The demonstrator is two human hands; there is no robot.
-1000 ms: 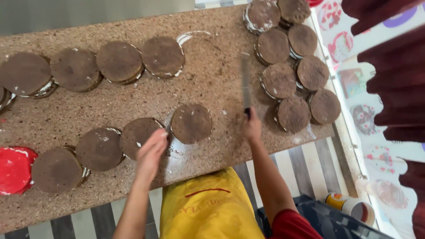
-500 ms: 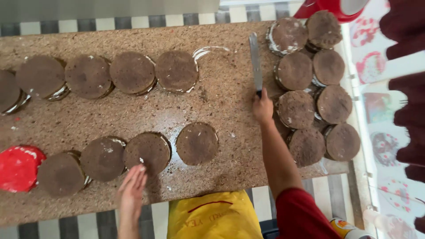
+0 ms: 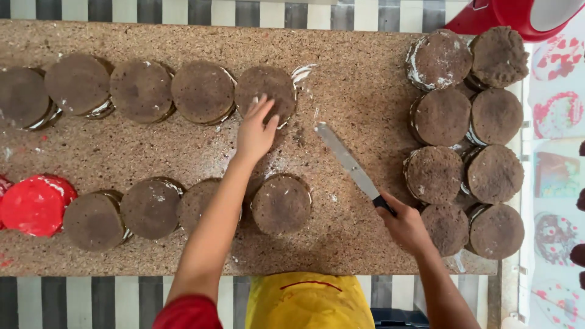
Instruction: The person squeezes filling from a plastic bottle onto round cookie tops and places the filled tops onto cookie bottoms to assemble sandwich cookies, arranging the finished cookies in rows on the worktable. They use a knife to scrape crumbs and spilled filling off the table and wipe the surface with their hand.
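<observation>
I see my left hand [image 3: 256,131] reached out across the speckled stone bench [image 3: 359,91], fingers [image 3: 263,105] spread open and resting flat on the near edge of a round chocolate cake layer [image 3: 266,91], the rightmost one in the far row. That cake layer sits on a clear plastic sheet [image 3: 303,73] that sticks out on its right side. My right hand [image 3: 403,226] is closed around the dark handle of a palette knife [image 3: 348,161], blade lying low over the bench and angled up-left, tip near the middle of the bench, apart from the touched layer. Far row [image 3: 140,91] runs left from the touched layer, several brown rounds overlapping slightly. Near row [image 3: 152,207] has more brown rounds, my left forearm crossing over one of them, with another round [image 3: 281,204] just right of the arm. A red-iced cake [image 3: 33,204] sits at the left end of the near row. On the right a cluster of brown layers [image 3: 466,146] is packed together, touching, just beside my knife hand. A red bowl [image 3: 524,15] is at the top right corner. Yellow apron [image 3: 308,301] at the bottom edge.
</observation>
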